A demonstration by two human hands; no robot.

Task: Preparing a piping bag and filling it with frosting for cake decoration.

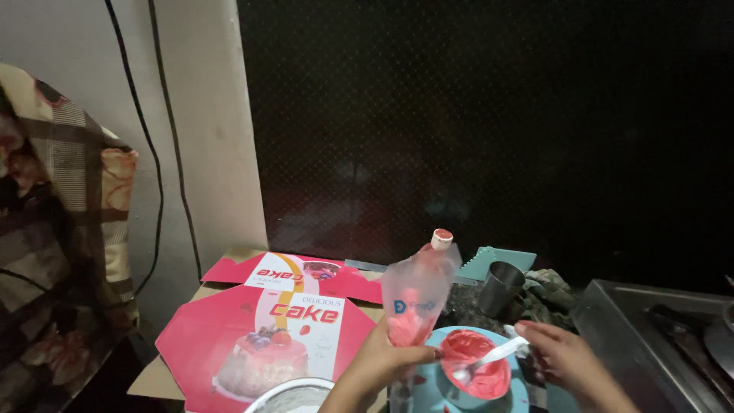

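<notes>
Pink cardboard takes up most of the near left of the desk (164, 378): a flattened cake box (229, 336) lies open with its lid flap toward the far wall, and the rim of a white round dish (290, 390) shows at the near edge. Right of it sits a light blue plate (447, 394) carrying a small bowl of red cream (478, 363), with a steel cup (501, 288) and a teal scraper (495, 261) farther back. The left hand (382, 363) is closed around the middle of a clear piping bag (417, 294), held upright just left of the bowl, nozzle end up and red cream gathered low. The right hand (562, 356) pinches a white spoon (489, 358) whose tip dips into the cream. To load it cleanly, I judge it best to keep the bag's mouth wide and close above the bowl, take small scoops, and wipe the spoon against the inner plastic.
</notes>
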